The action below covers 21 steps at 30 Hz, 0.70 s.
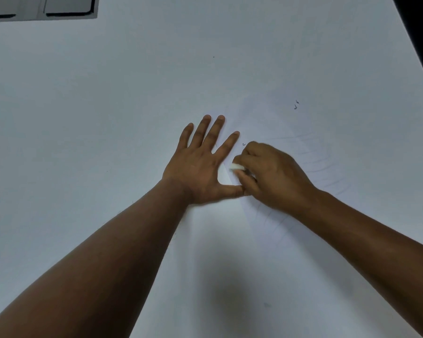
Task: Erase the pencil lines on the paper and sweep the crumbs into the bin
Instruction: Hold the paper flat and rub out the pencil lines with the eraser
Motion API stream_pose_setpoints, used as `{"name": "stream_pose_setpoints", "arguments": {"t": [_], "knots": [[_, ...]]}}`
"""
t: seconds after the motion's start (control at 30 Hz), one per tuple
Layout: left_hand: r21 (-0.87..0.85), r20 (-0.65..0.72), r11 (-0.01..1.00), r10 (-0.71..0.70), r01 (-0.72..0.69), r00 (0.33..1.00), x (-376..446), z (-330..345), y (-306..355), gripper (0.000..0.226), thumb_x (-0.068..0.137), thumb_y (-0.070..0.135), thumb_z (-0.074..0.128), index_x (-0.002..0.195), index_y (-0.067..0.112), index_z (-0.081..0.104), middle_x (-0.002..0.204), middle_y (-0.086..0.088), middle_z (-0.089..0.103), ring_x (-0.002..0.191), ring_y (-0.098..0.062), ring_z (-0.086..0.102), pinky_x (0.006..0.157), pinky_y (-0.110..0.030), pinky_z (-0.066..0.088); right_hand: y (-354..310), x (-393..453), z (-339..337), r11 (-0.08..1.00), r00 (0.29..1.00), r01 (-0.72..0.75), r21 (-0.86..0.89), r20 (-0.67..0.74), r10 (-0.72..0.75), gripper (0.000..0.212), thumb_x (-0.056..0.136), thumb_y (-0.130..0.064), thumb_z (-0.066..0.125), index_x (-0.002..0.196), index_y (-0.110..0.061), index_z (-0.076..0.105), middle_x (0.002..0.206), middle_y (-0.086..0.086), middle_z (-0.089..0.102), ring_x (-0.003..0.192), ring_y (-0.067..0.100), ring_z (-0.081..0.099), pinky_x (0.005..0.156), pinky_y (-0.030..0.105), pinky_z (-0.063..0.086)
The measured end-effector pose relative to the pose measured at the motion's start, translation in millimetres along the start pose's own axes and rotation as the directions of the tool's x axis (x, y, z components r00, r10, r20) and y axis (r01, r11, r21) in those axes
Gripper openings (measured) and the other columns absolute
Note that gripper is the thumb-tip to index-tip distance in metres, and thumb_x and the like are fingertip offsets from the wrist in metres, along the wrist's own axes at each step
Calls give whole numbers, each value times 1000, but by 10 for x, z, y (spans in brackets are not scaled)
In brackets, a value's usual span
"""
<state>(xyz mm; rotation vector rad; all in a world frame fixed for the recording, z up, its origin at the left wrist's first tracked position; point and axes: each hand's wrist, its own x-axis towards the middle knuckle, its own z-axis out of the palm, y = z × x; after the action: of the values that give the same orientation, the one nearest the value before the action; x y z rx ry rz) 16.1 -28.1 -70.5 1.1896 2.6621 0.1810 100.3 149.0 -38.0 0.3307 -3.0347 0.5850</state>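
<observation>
A white sheet of paper (303, 215) lies on the white table, hard to tell apart from it, with faint pencil lines (320, 164) to the right of my hands. My left hand (200, 164) lies flat on the paper's left part, fingers straight and spread. My right hand (271, 176) pinches a small white eraser (237, 167) whose tip touches the paper between my left forefinger and thumb. A few dark eraser crumbs (296, 105) lie further back to the right, and one small crumb (244, 144) sits just beyond my right knuckles. No bin is in view.
The white table (108, 93) fills the view. Its right edge (415, 52) runs diagonally at the upper right, with dark space beyond. A grey panel with black-edged rectangles (59, 7) sits at the far left corner.
</observation>
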Motion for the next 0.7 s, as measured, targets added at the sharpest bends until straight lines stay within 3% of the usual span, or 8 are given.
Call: {"name": "stream_pose_setpoints", "arguments": {"t": [0.07,0.23,0.4,0.47,0.57,0.7], "knots": [[-5,-3,1000,-3,3,1000,-1,-5,4,114,74,100,18,165,34,-3,173,-4,-17,157,-26,-21,127,-54,-6,2,-23,-37,1000,999,22,3,44,-22,14,90,-21,65,96,-10,71,84,2,58,72,19,55,56,26,37],[6,8,1000,-3,3,1000,-2,-2,8,116,73,102,17,164,35,-6,172,-4,-20,156,-25,-25,127,-53,-7,59,23,-57,1000,1000,-16,-1,-10,16,17,92,-21,63,102,-9,71,88,4,59,73,20,57,58,26,39],[-15,-4,1000,-10,10,1000,-9,-2,13,116,73,102,18,165,35,-3,172,-4,-18,157,-25,-23,127,-54,-5,66,-8,-102,996,995,-18,85,102,9,20,95,-29,56,95,-14,69,86,-2,55,70,15,53,58,30,42],[-22,-3,1000,-12,12,1000,-9,-5,17,117,72,103,20,165,35,-4,172,-3,-19,156,-24,-26,127,-54,-6,194,45,-136,980,991,-124,156,-24,129,18,96,-31,59,95,-17,69,85,-3,57,73,15,56,65,33,47],[-24,-6,1000,-13,12,1000,-8,-11,7,118,72,104,19,165,35,-4,172,-3,-19,156,-23,-27,127,-54,-7,334,118,-124,920,911,-332,208,-184,370,19,94,-33,62,90,-17,69,81,-4,59,73,13,57,69,32,49],[-13,-8,1000,-6,6,1000,-4,2,10,117,73,103,19,165,35,-5,172,-3,-20,156,-24,-26,127,-54,-6,148,136,51,942,925,-304,144,-193,327,19,93,-32,61,87,-15,67,79,0,59,68,15,56,64,35,50]]}}
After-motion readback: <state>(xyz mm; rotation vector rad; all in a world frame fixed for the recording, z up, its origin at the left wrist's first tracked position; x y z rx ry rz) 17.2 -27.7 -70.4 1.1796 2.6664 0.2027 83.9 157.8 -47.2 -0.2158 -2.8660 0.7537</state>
